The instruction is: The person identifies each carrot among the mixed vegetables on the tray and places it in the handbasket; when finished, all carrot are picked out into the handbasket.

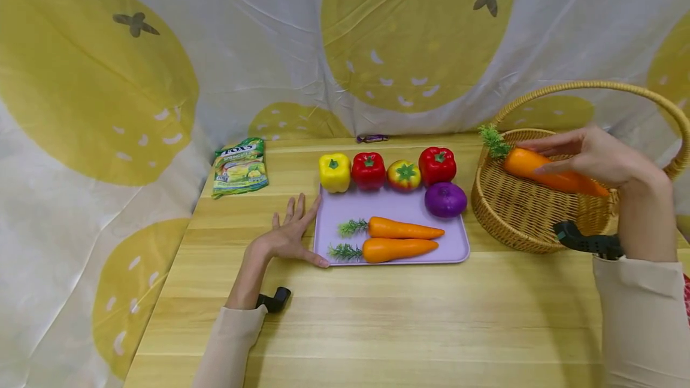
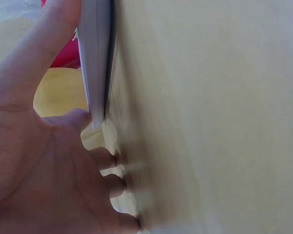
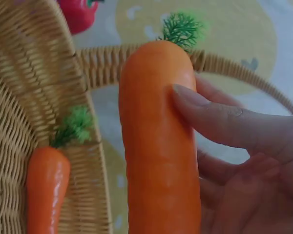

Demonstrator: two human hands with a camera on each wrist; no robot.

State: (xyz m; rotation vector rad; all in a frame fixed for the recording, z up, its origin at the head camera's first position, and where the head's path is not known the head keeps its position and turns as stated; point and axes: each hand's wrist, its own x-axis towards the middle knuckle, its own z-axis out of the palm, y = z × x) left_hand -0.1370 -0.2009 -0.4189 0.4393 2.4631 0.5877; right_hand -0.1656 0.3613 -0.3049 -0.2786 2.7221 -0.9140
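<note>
My right hand (image 1: 609, 151) pinches an orange toy carrot (image 1: 525, 164) between thumb and fingers, above the wicker basket (image 1: 478, 202). Its leafy green top points left in the head view. Another carrot (image 3: 48, 187) lies inside the basket in the right wrist view. My left hand (image 1: 288, 235) has its fingers spread, with thumb and index finger touching the left side of the lilac tray (image 1: 345, 205). Two carrots (image 1: 404, 228) lie side by side on that tray. Behind them stand a yellow pepper (image 1: 335, 173), two red peppers (image 1: 437, 165), a red-and-yellow fruit (image 1: 403, 176) and a purple onion (image 1: 445, 200).
A green Fox's candy bag (image 1: 239, 167) lies at the table's back left. Near the back edge is a small purple wrapped candy (image 1: 372, 138). The basket's tall handle (image 1: 593, 84) arches behind my right hand. A lemon-print cloth (image 1: 269, 47) hangs behind the table.
</note>
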